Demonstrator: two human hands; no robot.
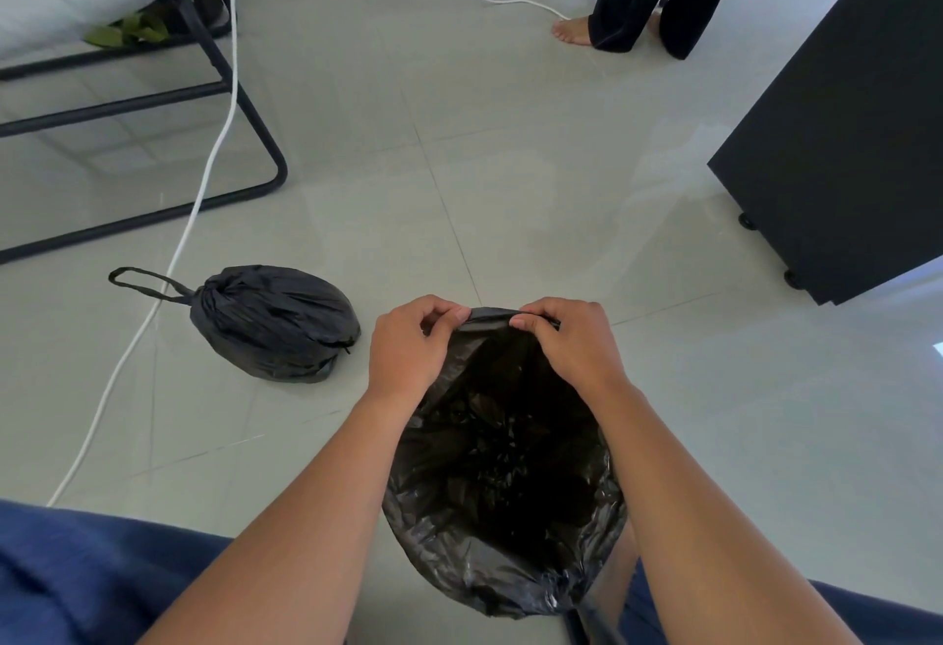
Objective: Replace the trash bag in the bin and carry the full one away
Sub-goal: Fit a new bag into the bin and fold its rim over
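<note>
- The left hand (pixel 408 348) and right hand (pixel 566 343) are side by side at the 12 o'clock edge of the fresh trash bag (pixel 502 466); the fingers of both are closed in a pinch on its far hem.
- The bag mouth gapes toward the camera, crumpled inside. Judged: the hem is being stretched to seat it over the bin's far rim. The bin itself is hidden under the plastic.
- The full bag (pixel 275 323), drawn shut with its loop handle (pixel 145 282) lying out flat, sits on the floor (pixel 510 159) at 10 o'clock from the hands, apart from them. It was probably set aside there to free both hands for lining.
- A white cable (pixel 204 185) runs just past the loop handle and could snag when the bag is lifted.
- Carry-away is not yet done.
</note>
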